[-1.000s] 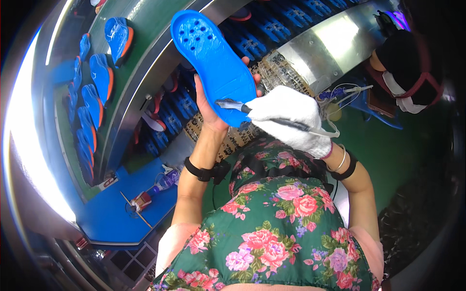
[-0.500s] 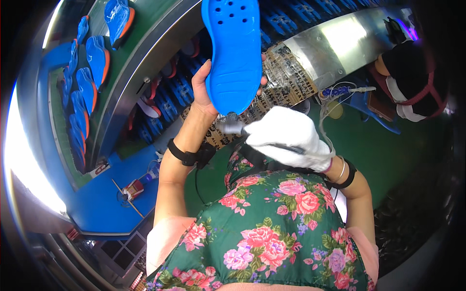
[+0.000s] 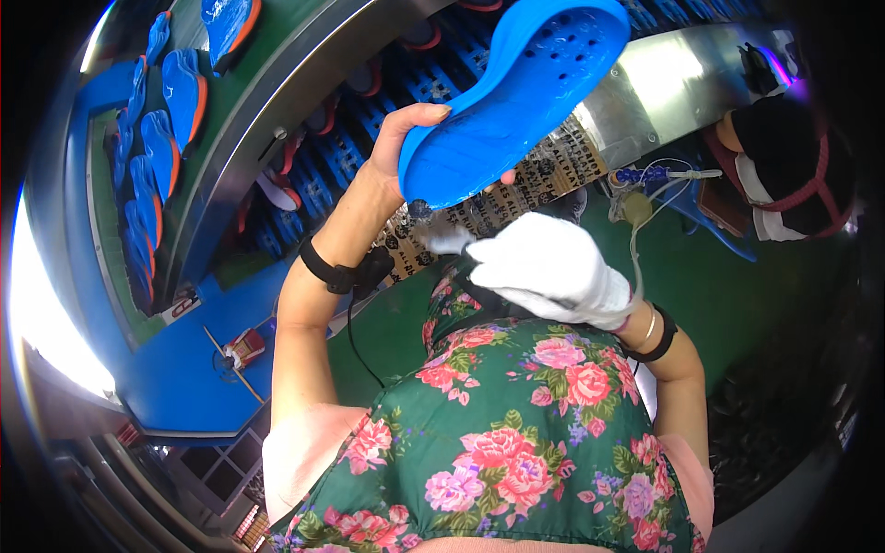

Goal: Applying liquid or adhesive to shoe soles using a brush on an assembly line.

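My left hand [image 3: 406, 138] is bare and grips the heel end of a bright blue shoe sole [image 3: 512, 97] that has small holes near its toe. The sole is raised in front of me and tilts up to the right. My right hand [image 3: 548, 267] wears a white glove and is closed around a thin dark tool [image 3: 442, 241], mostly hidden in the glove. The tool's tip sits just below the sole's heel. A black band is on each wrist.
A green conveyor [image 3: 235, 88] curves along the left, carrying several blue and orange soles [image 3: 180, 88]. Blue crates [image 3: 369, 111] lie below it. A metal table [image 3: 682, 74] stands at the upper right, beside another person in dark clothes [image 3: 784, 157]. A tube with a small bottle [image 3: 636, 207] hangs nearby.
The sole has swung from pointing up-left, through upright, to pointing up-right. My gloved hand has dropped slightly below the heel and the tool tip has moved with it.
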A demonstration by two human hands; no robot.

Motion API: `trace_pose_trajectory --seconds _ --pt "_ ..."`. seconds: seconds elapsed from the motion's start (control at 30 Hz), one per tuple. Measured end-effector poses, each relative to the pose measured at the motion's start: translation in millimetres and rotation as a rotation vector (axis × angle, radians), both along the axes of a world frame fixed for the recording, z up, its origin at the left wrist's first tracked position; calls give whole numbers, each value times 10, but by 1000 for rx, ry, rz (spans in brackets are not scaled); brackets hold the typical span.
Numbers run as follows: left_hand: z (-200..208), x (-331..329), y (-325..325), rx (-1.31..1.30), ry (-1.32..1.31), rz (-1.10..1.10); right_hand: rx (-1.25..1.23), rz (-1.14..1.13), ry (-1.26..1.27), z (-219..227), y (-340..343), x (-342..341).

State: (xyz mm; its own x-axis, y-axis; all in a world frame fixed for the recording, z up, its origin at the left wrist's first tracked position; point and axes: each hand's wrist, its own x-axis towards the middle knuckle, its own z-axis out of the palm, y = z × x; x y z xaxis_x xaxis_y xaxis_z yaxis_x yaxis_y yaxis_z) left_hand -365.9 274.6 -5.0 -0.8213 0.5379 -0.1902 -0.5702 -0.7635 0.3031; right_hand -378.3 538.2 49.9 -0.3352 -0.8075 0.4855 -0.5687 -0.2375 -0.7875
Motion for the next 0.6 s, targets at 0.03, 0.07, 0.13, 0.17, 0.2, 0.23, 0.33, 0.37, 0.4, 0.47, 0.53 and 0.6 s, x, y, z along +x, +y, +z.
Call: trace_pose_trajectory --seconds 0.03,0.07,0.13,0.17,0.2,0.23,0.33,0.37,0.4,0.47,0.53,0.6 --pt "15 4 -5 8 29 -11 0 5 -1 40 -7 -63" --pt "34 7 -11 16 57 -22 -16 -26 -46 64 -21 -137" --pt "135 3 12 -32 29 -28 -44 -181 -9 134 -39 -215" --pt "163 3 23 -83 0 -33 -31 -203 0 107 -39 -250" --pt "154 -19 20 -82 3 -33 -29 -186 67 72 -51 -223" --pt "128 -52 14 -100 52 -24 -26 -169 134 30 -67 -178" --pt "43 -58 1 -62 134 20 -2 -61 -181 87 -89 -89" --pt "26 -51 0 -3 169 51 2 -65 -294 112 -103 -102" --pt "29 -57 33 0 169 49 -20 -157 -319 93 -109 -144" --pt "44 -63 109 157 56 92 -8 -314 -382 49 -119 -163" --pt "-48 -109 116 157 94 122 25 -202 -360 113 -163 -127" --pt "-88 -123 117 159 134 147 54 -42 -439 110 -176 -87"
